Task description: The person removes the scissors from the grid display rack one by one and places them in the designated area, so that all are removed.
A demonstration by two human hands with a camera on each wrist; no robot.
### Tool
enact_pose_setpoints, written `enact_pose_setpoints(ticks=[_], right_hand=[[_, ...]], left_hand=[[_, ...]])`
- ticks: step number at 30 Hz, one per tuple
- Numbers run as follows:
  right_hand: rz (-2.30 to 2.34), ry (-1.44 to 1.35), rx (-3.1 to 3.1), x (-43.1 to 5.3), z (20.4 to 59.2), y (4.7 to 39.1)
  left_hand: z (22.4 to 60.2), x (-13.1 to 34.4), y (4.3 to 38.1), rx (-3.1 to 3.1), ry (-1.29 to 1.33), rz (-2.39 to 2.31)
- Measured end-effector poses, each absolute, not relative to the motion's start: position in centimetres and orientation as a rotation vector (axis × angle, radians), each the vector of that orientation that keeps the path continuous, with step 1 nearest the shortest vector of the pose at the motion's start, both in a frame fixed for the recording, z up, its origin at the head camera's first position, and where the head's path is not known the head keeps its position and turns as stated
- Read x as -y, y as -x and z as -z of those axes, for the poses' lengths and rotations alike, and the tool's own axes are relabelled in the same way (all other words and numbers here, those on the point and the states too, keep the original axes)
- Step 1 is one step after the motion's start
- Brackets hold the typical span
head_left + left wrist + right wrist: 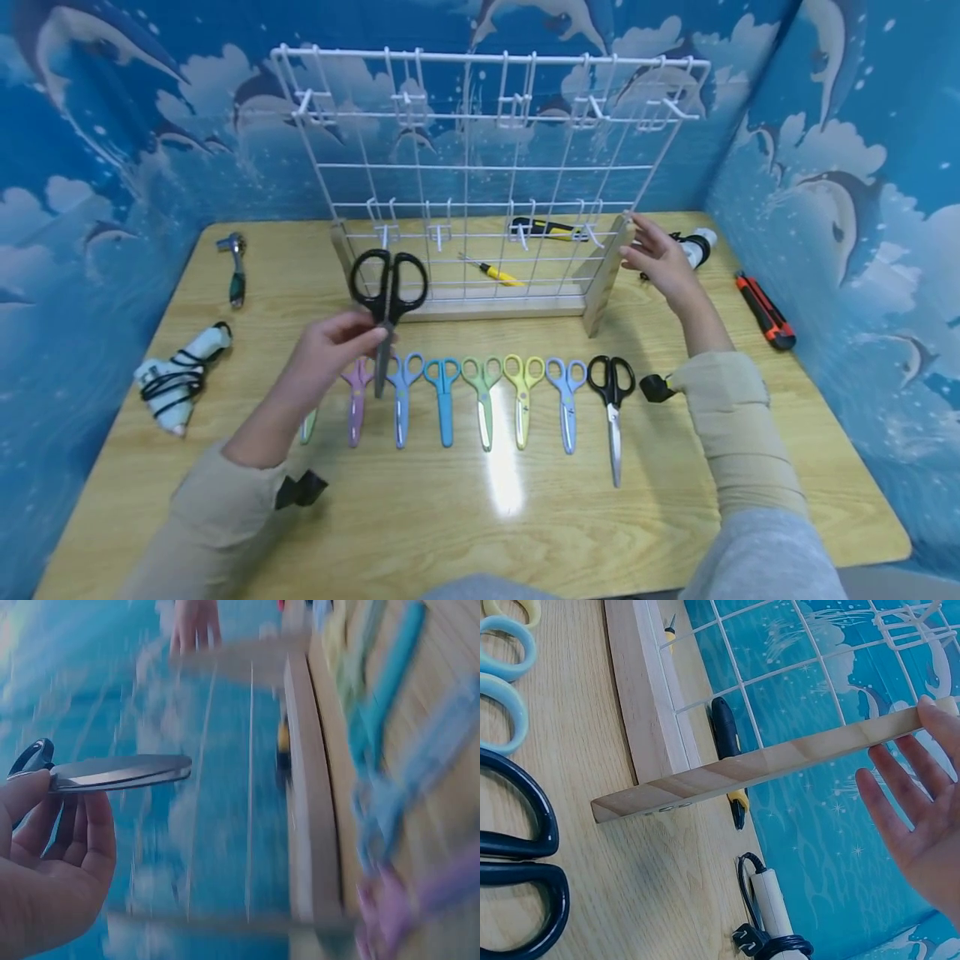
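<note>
My left hand point(335, 350) pinches a pair of black-handled scissors point(387, 304) by the blades between thumb and fingers, handles upward. The handle loops overlap a lower-left hook point(385, 232) of the white wire rack point(491, 57) in the head view. In the left wrist view the closed blades point(124, 771) point away from the thumb. Fairly straight fingers of my right hand point(660, 260) touch the upper part of the rack's right wooden side post point(757, 766). Below the rack lies a row of scissors in several colours, including yellow scissors point(522, 400) and another black-handled pair point(612, 408).
Behind the grid lie a black-and-yellow utility knife point(551, 229) and a yellow-handled screwdriver point(501, 274). At left are a ratchet wrench point(236, 271) and a white cord-wrapped tool point(176, 379). A red-and-black cutter point(765, 312) and a white corded thing point(697, 246) lie at right.
</note>
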State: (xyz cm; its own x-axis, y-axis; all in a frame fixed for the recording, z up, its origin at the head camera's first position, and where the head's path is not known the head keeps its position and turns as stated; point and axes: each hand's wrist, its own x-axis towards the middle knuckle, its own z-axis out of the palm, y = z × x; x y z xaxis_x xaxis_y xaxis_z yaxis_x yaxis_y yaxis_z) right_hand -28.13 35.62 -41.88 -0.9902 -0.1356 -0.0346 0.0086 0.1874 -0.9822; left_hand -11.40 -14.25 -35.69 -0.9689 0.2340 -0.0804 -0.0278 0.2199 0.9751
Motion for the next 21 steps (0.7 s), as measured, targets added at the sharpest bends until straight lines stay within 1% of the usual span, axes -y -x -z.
enact_pose_setpoints(ticks=[2,4,6,8,9,11,13,16,19,21], right_hand=[[1.924,0.134,-2.349,-35.6,41.8,27.9],[1.935,0.132,-2.325,-34.8,40.6,27.0],[1.963,0.159,-2.318,-35.0,40.9,27.1],[1.985,0.155,-2.287,-35.2,41.0,27.3],[2.003,0.162,-2.259,-35.2,40.9,27.2],[2.014,0.189,-2.274,-36.1,42.4,28.2],[2.0,0.163,-2.313,-35.7,41.9,27.8],[1.929,0.182,-2.398,-34.1,39.7,25.9],[1.834,0.147,-2.47,-31.2,35.9,23.0],[1.78,0.142,-2.499,-29.7,34.1,21.6]], left_hand=[[38.9,18.2,11.9,-2.355,-0.048,-1.835],[42.2,22.1,12.4,-2.419,0.083,-1.867],[44.1,25.4,12.4,-2.451,0.209,-1.888],[45.1,28.1,12.1,-2.478,0.313,-1.869],[45.1,29.0,11.7,-2.503,0.373,-1.818],[44.8,30.3,11.0,-2.518,0.478,-1.72],[44.4,30.9,10.4,-2.53,0.585,-1.597],[43.0,30.5,9.6,-2.53,0.691,-1.444],[41.9,29.6,9.1,-2.548,0.719,-1.339],[41.7,29.1,8.8,-2.577,0.723,-1.268]])
